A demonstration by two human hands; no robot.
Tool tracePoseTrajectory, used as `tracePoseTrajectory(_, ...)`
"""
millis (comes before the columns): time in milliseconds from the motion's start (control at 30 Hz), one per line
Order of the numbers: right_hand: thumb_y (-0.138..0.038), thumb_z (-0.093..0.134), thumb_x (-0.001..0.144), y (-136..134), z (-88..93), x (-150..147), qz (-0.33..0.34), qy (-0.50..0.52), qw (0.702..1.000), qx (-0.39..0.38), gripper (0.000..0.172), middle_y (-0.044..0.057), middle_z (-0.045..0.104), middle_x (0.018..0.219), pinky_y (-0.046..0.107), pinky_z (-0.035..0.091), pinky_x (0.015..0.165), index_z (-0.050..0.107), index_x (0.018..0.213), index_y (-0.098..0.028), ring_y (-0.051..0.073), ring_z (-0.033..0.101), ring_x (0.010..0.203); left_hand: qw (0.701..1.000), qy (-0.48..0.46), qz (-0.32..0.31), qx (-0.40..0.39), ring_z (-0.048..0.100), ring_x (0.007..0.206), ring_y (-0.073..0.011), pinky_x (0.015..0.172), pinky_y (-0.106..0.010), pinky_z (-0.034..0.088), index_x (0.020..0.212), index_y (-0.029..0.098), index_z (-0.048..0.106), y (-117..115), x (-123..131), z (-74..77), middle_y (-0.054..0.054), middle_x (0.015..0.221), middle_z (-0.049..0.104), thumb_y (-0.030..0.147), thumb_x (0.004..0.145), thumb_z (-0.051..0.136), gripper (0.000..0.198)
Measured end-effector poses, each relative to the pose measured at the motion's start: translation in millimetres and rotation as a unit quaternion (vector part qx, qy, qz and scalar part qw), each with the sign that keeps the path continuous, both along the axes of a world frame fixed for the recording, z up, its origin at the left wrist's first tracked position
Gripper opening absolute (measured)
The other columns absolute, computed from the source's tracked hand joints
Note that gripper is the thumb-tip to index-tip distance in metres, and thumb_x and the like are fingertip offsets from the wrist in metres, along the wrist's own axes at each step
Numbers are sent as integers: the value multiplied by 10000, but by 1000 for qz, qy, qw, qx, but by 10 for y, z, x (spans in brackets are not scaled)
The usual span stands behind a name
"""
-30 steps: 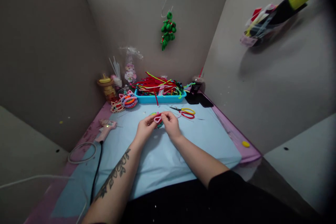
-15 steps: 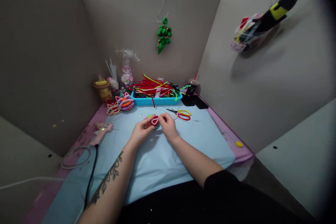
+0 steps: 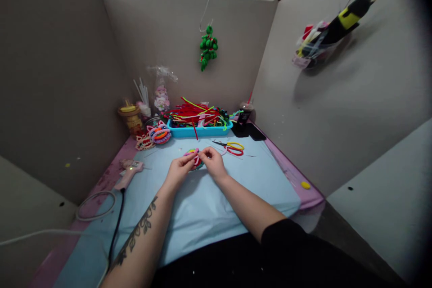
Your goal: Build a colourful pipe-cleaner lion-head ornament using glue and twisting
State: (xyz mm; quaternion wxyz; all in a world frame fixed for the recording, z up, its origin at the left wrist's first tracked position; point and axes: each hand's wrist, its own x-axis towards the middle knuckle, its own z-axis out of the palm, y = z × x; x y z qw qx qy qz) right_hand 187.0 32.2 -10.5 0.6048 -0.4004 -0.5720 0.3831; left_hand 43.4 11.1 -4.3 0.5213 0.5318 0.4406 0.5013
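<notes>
My left hand [image 3: 179, 170] is closed on a small round craft piece [image 3: 196, 162] of fuzzy pipe cleaners in red, pink, yellow and teal. Its fingers and thumb grip the piece's left side and cover part of it. Close against the other side, my right hand [image 3: 213, 163] pinches a pale pink pipe cleaner [image 3: 224, 150], whose loose end sticks out to the right behind the fingers. Scissors [image 3: 228, 146] with yellow and red handles lie just beyond my right hand, blades pointing left.
A blue tray [image 3: 202, 132] heaped with pipe cleaners [image 3: 189, 113] stands at the back. Left of it are finished animal-face pieces [image 3: 159, 135] and a lidded cup [image 3: 131, 119]. A pink glue gun [image 3: 130, 174] with its cord lies at left. Dark phones [image 3: 257, 132] and a drink [image 3: 245, 111] sit back right.
The pale pink loop over the craft piece has narrowed and my right fingers have shifted slightly left. More of the round piece shows. The whole view has tilted a little.
</notes>
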Motion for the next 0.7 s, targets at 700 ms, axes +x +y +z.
tracePoseTrajectory(700,-414,615,732,-22,10,6,59,48,995,-71,245,-51,490,508,218,323,443,577,724,-172,89,412,445,977,-176,-11,-118,685,785,-197,617,-233,535,1038,112,653,-81,-4,144,-138,970,704,354,739,689,386)
